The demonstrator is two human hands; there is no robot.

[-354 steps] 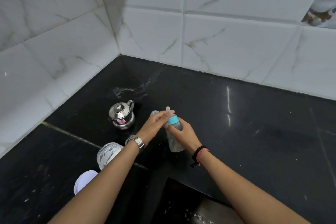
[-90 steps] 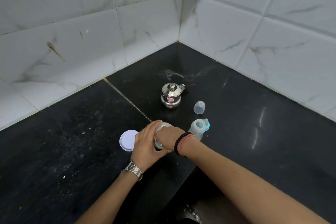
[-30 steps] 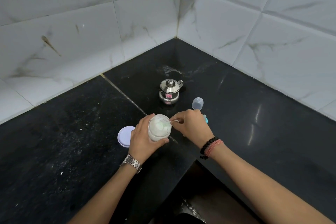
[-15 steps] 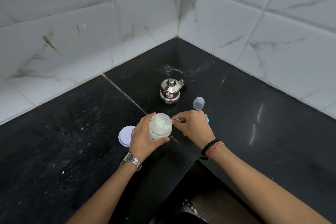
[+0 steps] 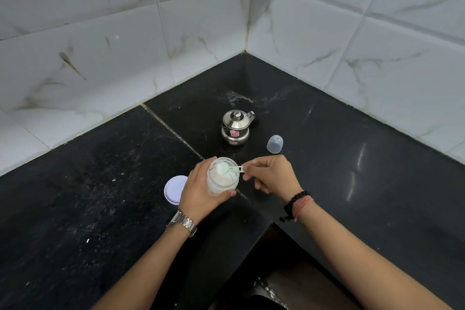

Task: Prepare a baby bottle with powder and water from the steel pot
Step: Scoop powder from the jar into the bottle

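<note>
My left hand grips a clear jar of white powder, held open and slightly tilted above the black counter. My right hand pinches the handle of a pale green scoop whose bowl, heaped with powder, sits at the jar's mouth. The small steel pot with its lid on stands behind the jar. The baby bottle is hidden behind my right hand. Its clear cap stands on the counter to the right of the pot.
The jar's white lid lies flat on the counter, left of my left hand. White tiled walls meet in a corner behind the pot. The counter's front edge steps in below my wrists.
The scoop has risen out of the powder to the jar's mouth, now loaded. Both hands stay at about the same place. The bottle's blue collar no longer shows behind my right hand.
</note>
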